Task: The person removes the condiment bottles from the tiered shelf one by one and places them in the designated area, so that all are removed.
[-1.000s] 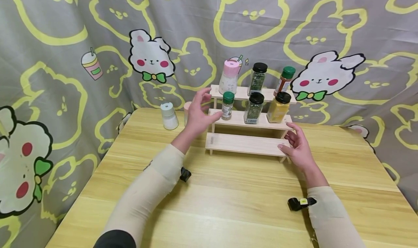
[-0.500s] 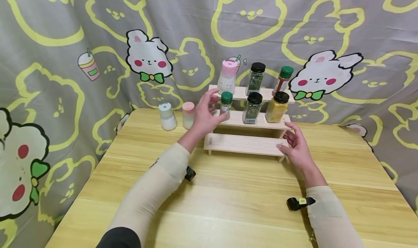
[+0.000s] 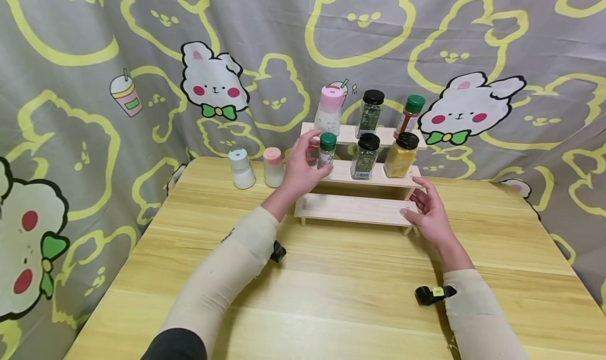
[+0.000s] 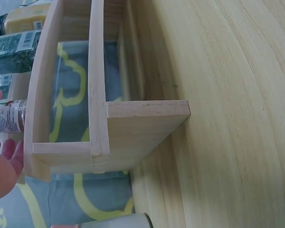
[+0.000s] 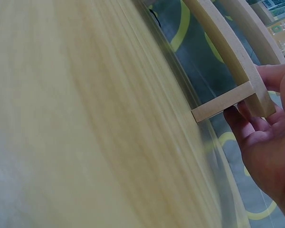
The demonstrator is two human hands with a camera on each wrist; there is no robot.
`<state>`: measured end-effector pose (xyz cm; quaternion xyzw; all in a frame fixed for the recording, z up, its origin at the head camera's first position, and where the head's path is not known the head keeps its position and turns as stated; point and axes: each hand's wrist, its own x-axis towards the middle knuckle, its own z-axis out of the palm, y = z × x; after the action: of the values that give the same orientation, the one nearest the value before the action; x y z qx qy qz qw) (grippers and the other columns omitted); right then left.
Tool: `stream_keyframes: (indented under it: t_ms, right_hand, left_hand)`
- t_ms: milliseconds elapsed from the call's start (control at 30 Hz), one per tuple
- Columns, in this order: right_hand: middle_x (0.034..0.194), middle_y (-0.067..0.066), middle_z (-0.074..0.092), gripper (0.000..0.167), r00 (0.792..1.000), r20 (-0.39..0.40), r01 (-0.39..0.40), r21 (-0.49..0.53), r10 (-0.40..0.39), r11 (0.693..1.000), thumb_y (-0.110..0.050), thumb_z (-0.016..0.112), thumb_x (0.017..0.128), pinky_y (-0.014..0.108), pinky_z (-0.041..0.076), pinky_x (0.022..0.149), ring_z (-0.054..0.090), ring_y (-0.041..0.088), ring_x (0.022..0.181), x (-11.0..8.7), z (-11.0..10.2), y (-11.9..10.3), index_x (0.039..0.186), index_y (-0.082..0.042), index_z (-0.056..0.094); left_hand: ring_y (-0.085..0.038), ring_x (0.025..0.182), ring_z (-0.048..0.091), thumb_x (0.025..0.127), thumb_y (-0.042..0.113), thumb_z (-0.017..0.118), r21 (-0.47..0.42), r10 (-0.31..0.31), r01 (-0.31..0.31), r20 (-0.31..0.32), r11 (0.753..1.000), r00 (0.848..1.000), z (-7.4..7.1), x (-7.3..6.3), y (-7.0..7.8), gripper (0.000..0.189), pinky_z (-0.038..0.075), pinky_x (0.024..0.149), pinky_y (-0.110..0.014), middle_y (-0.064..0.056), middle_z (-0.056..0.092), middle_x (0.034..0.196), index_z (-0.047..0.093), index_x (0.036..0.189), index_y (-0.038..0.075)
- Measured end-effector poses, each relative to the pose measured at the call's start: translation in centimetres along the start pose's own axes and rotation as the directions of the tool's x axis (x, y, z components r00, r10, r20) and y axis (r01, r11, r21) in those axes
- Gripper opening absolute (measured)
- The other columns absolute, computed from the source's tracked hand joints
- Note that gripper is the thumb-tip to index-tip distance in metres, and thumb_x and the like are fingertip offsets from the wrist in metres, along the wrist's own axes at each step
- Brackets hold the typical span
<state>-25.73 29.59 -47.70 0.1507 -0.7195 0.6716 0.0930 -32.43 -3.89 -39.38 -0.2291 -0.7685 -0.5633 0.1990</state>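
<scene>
A three-step wooden spice rack (image 3: 355,210) stands on the table. My left hand (image 3: 303,165) is at the left end of its middle shelf, thumb and fingers spread around a small green-capped spice jar (image 3: 326,149). In the left wrist view a narrow gap shows between the fingers (image 4: 9,149) and this jar; thumb contact is unclear. At the rack's right end, my right hand (image 3: 430,215) grips it, thumb on the lowest shelf and a finger by the middle one. Beside the green-capped jar stand a black-capped herb jar (image 3: 364,157) and a yellow spice jar (image 3: 401,157).
On the top shelf are a pink-capped shaker (image 3: 330,110), another black-capped herb jar (image 3: 370,112) and a green-capped red spice jar (image 3: 410,117). A pale blue-capped shaker (image 3: 242,169) and a pink-capped one (image 3: 273,168) stand left on the table (image 3: 341,291). A patterned curtain (image 3: 274,23) hangs behind.
My left hand has moved right, from the rack's left edge to around the small green-capped jar, uncovering the pink-capped shaker on the table. The right hand keeps its grip on the rack.
</scene>
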Motion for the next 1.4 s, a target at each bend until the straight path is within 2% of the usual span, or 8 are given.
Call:
stream_keyframes:
  t_ms: [167,333,600,1000,1267,1400]
  right_hand:
    - [0.141,0.023,0.047,0.085,1.0,0.002,0.002,-0.015,-0.002,1.0,0.026,0.061,0.082,0.02,0.046,0.096,0.051,0.026,0.125,0.07,-0.03,0.02,0.152,-0.014,0.034]
    - [0.142,0.026,0.045,0.085,1.0,0.003,-0.003,-0.025,0.003,1.0,0.025,0.061,0.083,0.02,0.046,0.096,0.051,0.026,0.124,0.06,-0.03,-0.09,0.153,-0.014,0.033]
    - [0.14,0.02,0.048,0.085,1.0,0.002,-0.001,-0.021,0.001,1.0,0.026,0.061,0.083,0.02,0.046,0.095,0.052,0.023,0.122,0.08,-0.02,-0.04,0.153,-0.014,0.033]
    - [0.139,0.019,0.049,0.085,1.0,0.001,-0.002,0.001,0.002,1.0,0.027,0.06,0.082,0.02,0.049,0.092,0.053,0.025,0.121,0.03,-0.01,-0.05,0.152,-0.013,0.034]
    - [0.139,0.025,0.048,0.085,1.0,-0.004,0.002,0.013,-0.002,1.0,0.028,0.06,0.082,0.021,0.049,0.092,0.053,0.029,0.121,0.02,0.08,-0.12,0.152,-0.012,0.034]
    - [0.138,0.034,0.045,0.085,1.0,-0.001,0.013,0.034,-0.013,0.999,0.03,0.059,0.08,0.021,0.05,0.09,0.054,0.028,0.12,0.09,0.08,-0.03,0.152,-0.009,0.033]
  left_hand:
    - [-0.02,0.106,0.058,0.077,0.0,0.084,0.018,-0.009,0.009,0.007,1.0,1.0,0.13,-0.01,0.02,0.08,0.055,0.087,-0.033,-0.008,0.051,0.119,0.043,0.143,0.019]
    - [-0.022,0.102,0.06,0.077,-0.001,0.084,0.014,-0.008,0.008,0.004,1.0,1.0,0.29,-0.05,-0.05,0.08,0.055,0.085,-0.028,-0.008,0.051,0.117,0.044,0.143,0.019]
    - [-0.023,0.095,0.064,0.077,-0.003,0.083,0.012,-0.01,0.01,0.001,1.0,1.0,0.44,0.01,-0.22,0.079,0.056,0.081,-0.027,-0.009,0.054,0.114,0.043,0.142,0.018]
    - [-0.021,0.097,0.064,0.08,-0.002,0.081,0.038,-0.028,0.027,0.01,0.999,1.0,0.47,0.05,-0.29,0.076,0.055,0.082,-0.028,-0.009,0.058,0.113,0.042,0.142,0.02]
    - [-0.02,0.096,0.064,0.082,-0.001,0.08,0.048,-0.026,0.025,0.014,0.999,1.0,0.52,0.13,-0.27,0.075,0.055,0.082,-0.028,-0.008,0.059,0.113,0.042,0.142,0.021]
    - [-0.019,0.096,0.064,0.082,-0.002,0.079,0.046,-0.027,0.026,0.017,0.999,0.999,0.48,0.15,-0.2,0.074,0.055,0.081,-0.028,-0.008,0.06,0.112,0.042,0.142,0.021]
